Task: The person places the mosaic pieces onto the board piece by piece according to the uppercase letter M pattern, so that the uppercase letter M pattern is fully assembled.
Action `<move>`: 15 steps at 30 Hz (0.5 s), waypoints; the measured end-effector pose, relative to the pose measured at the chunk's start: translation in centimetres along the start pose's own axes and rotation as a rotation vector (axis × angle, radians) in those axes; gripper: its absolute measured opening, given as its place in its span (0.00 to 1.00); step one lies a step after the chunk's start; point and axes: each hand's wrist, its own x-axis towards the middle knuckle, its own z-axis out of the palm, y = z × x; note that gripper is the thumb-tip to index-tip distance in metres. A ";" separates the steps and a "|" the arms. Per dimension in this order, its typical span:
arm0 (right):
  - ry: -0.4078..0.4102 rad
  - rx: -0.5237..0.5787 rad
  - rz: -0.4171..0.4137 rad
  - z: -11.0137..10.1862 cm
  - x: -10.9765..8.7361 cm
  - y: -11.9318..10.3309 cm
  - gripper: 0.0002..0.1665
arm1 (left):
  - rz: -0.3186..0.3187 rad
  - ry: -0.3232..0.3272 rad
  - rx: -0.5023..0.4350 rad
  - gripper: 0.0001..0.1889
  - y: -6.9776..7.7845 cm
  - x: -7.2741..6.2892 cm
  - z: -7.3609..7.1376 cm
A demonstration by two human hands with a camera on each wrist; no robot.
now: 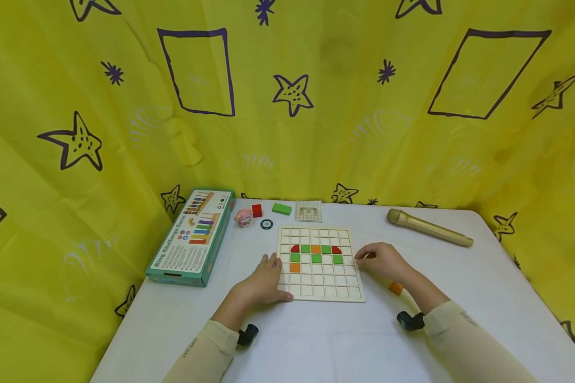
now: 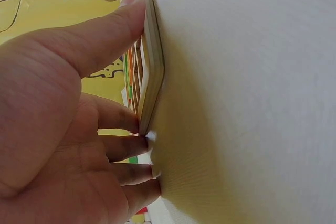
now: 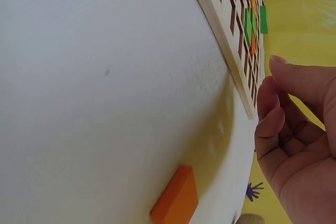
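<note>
A wooden grid board (image 1: 328, 291) lies on the table, with red rounded, green and orange pieces in its upper cells. My left hand (image 1: 267, 283) rests at the board's left side and near corner, thumb on the front edge. In the left wrist view, the fingers of that hand (image 2: 63, 129) reach along the board's side. Beside the right edge hovers my right hand (image 1: 380, 258), fingers loosely curled. No piece shows between thumb and fingers of this hand (image 3: 299, 124) in the right wrist view. An orange block (image 3: 178, 198) lies on the table below it, partly behind the forearm in the head view.
A small pattern card (image 1: 309, 211) lies behind the board. Near it are a green block (image 1: 281, 209), a red block (image 1: 256, 211), a pink figure (image 1: 243, 217) and a dark round disc (image 1: 267, 224). A game box (image 1: 187, 239) lies left, a gold microphone (image 1: 428, 227) right.
</note>
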 end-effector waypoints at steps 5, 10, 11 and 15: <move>-0.001 -0.007 0.025 -0.7 -1.2 0.8 0.04 | -0.002 -0.001 -0.005 0.55 0.1 0.1 0.1; 0.012 -0.012 0.040 -1.3 -2.5 1.6 0.04 | -0.005 -0.005 -0.009 0.55 0.0 0.1 0.1; 0.014 -0.010 0.045 -1.4 -2.8 1.8 0.05 | -0.003 -0.006 -0.006 0.55 0.0 0.1 0.2; 0.014 -0.004 0.058 -1.8 -3.9 2.4 0.06 | 0.003 -0.007 0.002 0.55 -0.1 0.2 0.2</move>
